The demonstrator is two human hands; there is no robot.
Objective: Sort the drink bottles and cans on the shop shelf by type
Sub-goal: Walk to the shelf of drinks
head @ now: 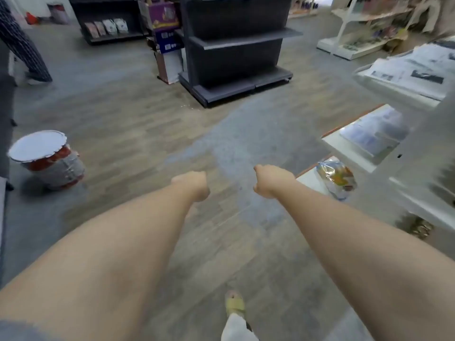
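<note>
Two bare arms stretch forward over the shop floor [138,134]; the left hand [194,184] and right hand [268,179] each have fingers curled into a fist, holding nothing; no drink bottles or cans can be made out; one paint bucket [49,158] stands left, one dark shelf unit [236,50] ahead, one crinkled bag [336,178] on a low white shelf [310,182] right

You have open floor [152,134] ahead, running up to the dark shelf unit [236,50]. Left of that unit, nearer you, a paint bucket [49,158] stands on the floor. Right of it, white shelves [406,183] with a bag [337,178] crowd your right side.
</note>
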